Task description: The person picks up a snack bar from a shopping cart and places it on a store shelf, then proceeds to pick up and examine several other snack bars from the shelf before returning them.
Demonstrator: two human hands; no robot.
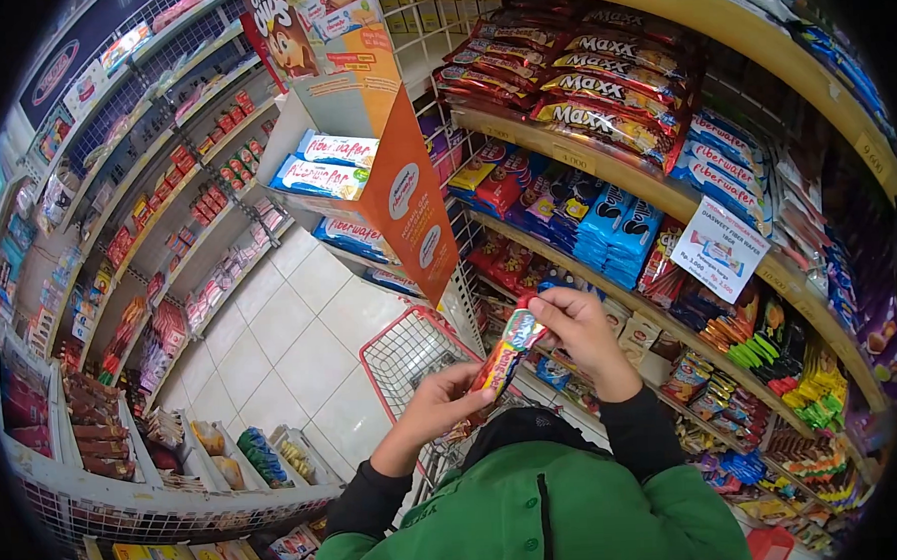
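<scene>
A narrow, colourful candy packet point(505, 358) in red, yellow and white is held slantwise between my hands, above a shopping basket. Its lower end is gripped by my left hand point(441, 404), thumb along the wrapper. At the upper end, my right hand point(581, 332) pinches the packet between thumb and fingers. The wire basket point(379, 358) with a red rim stands below and to the left of the packet, partly hidden by my left hand and body.
On the right, curved shelves point(563, 155) hold wafers and snack packets, with a paper price sign point(719, 249). An orange cardboard display point(405, 197) with fiber wafer packs stands ahead. Stocked shelves point(165, 207) and a low rack point(168, 507) are at left; tiled floor point(280, 317) lies between.
</scene>
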